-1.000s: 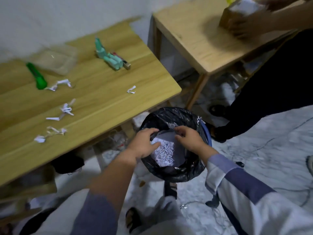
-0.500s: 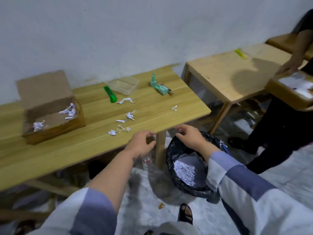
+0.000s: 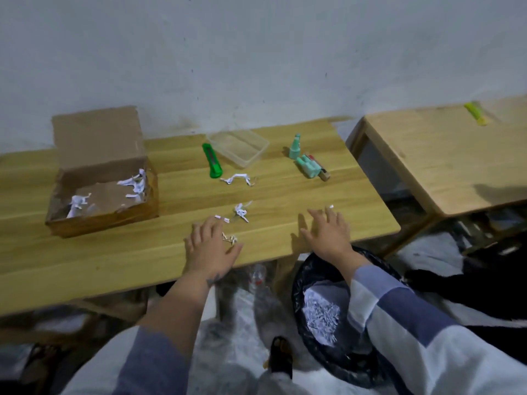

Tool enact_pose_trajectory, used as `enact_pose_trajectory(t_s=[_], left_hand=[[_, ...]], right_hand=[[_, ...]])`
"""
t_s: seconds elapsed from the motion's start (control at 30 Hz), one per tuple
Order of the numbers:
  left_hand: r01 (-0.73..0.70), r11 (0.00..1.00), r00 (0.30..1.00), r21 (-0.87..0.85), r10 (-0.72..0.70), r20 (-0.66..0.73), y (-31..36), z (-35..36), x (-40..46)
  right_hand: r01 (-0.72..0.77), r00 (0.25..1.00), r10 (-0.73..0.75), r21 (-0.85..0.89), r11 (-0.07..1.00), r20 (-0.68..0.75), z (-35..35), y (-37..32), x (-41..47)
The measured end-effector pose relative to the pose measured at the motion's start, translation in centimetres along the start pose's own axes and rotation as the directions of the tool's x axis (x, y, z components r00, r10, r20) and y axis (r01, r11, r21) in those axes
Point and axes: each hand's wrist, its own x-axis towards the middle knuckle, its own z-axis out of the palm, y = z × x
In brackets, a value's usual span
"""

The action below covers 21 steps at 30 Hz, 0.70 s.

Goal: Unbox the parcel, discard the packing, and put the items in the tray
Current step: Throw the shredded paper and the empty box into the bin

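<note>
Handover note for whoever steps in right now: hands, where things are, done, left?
Left hand: open, over paper scraps at the table's front edge.
Right hand: open, empty, over the table.
Box: open on the table, a few shreds inside.
Tray: empty, beside the green cutter.
Small green bottles: on the table, right of the tray.
Bin: on the floor, shredded paper in it.
Done: box opened, much packing binned.
Left: clear remaining scraps, put bottles in tray.

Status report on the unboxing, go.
Both hands, left and right, open over table, holding nothing. Tray empty; mint bottles beside it. Paper shreds loose on table and in box.
</note>
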Motion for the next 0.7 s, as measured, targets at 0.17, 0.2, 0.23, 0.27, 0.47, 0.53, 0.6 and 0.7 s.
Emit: enact_pose_trajectory(t_s=[0.17, 0.2, 0.23, 0.27, 0.47, 0.53, 0.6, 0.7], left_hand=[[0.025, 0.996, 0.999, 0.082, -0.021, -0.044, 0.6, 1.7, 3.1], [0.016, 0.995, 0.998, 0.094, -0.01, -0.066, 1.0, 2.0, 4.0], [0.002, 0.995, 0.996, 0.1, 0.007, -0.085, 1.5, 2.3, 4.9], [-0.017, 0.994, 0.994, 0.105, 0.027, -0.102, 1.9, 2.5, 5.8], [-0.118, 0.987, 0.977, 0.111, 0.136, -0.166, 3.3, 2.9, 10.7], [-0.126, 0.987, 0.974, 0.099, 0.142, -0.174, 3.6, 3.0, 12.0], [-0.136, 0.985, 0.973, 0.107, 0.153, -0.171, 4.0, 2.9, 13.1], [-0.172, 0.977, 0.976, 0.129, 0.187, -0.109, 4.8, 3.0, 14.0]], right_hand=[[0.057, 0.998, -0.057, -0.139, 0.989, 0.002, 2.0, 0.9, 4.5], [0.086, 0.996, -0.09, -0.172, 0.981, -0.014, 2.3, 0.6, 5.5], [0.12, 0.992, -0.127, -0.197, 0.973, -0.024, 2.5, 0.3, 6.3], [0.156, 0.986, -0.166, -0.213, 0.964, -0.03, 2.6, -0.2, 7.2], [0.297, 0.95, -0.31, -0.231, 0.926, -0.021, 2.8, -2.4, 11.7], [0.303, 0.947, -0.32, -0.235, 0.924, -0.037, 3.0, -2.5, 12.2], [0.307, 0.942, -0.328, -0.223, 0.925, -0.065, 3.0, -2.4, 12.3], [0.312, 0.942, -0.328, -0.178, 0.933, -0.073, 2.9, -1.8, 12.0]])
